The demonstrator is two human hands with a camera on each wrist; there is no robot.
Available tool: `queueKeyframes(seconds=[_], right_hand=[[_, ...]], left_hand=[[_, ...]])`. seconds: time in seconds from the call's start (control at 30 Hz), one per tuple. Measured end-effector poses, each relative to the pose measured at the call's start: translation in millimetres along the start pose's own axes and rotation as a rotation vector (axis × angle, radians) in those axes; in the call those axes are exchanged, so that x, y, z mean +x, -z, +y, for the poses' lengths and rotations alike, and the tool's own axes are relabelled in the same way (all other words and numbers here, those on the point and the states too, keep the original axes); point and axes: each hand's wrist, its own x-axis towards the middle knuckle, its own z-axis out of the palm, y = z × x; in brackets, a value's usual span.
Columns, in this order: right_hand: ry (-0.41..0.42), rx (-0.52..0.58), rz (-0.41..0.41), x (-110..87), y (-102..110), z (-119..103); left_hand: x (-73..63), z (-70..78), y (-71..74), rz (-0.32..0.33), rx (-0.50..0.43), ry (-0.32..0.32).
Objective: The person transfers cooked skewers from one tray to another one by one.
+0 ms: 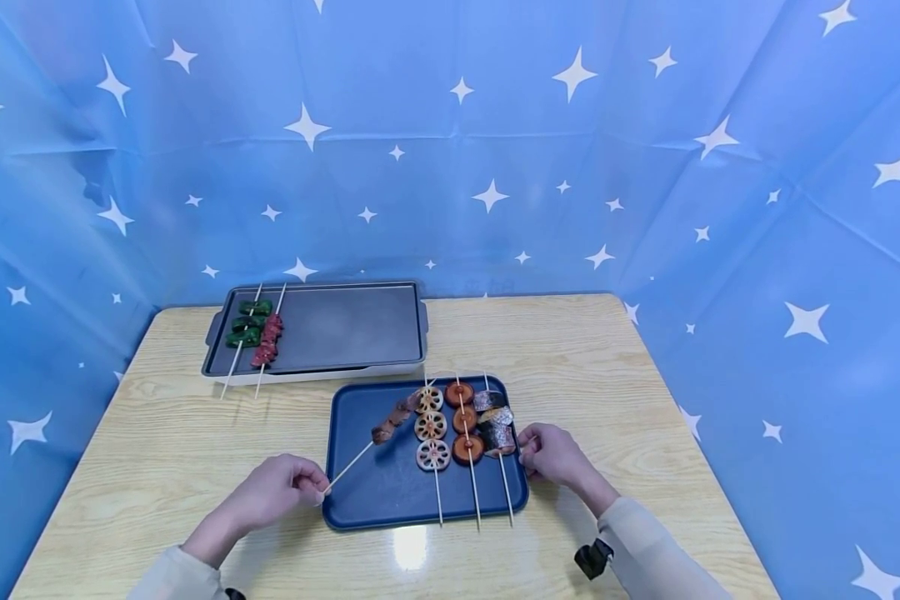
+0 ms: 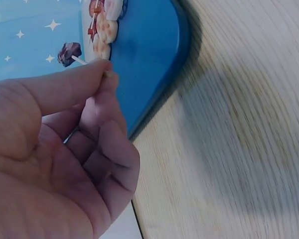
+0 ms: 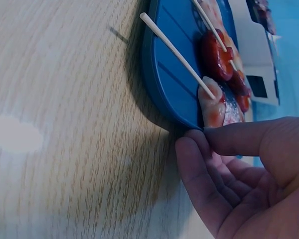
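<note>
At the left edge of the blue tray, the left hand pinches the stick end of a brown meat skewer, whose meat slants over the tray. At the tray's right edge, the right hand pinches the rim between thumb and forefinger.

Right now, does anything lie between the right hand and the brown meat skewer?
Yes: on the blue tray, the lotus skewer, brown-disc skewer and silvery skewer lie between the right hand and the meat skewer.
</note>
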Motion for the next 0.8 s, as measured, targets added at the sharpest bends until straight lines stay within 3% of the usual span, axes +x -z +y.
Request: queueKeyframes(seconds=[0.33, 0.57, 0.8], right_hand=[[0.002, -0.001, 0.003, 0.8, 0.0, 1.1], [-0.008, 0.003, -0.004, 0.6, -0.1, 0.5], [-0.004, 0.007, -0.005, 0.2, 0.1, 0.6]], left_hand=[[-4.3, -8.3, 0.6, 0.029, 0.003, 0.054], [-2.6, -6.8, -7.1, 0.0, -0.11, 0.07], [1.1, -0.8, -24.5, -0.026, -0.175, 0.102]])
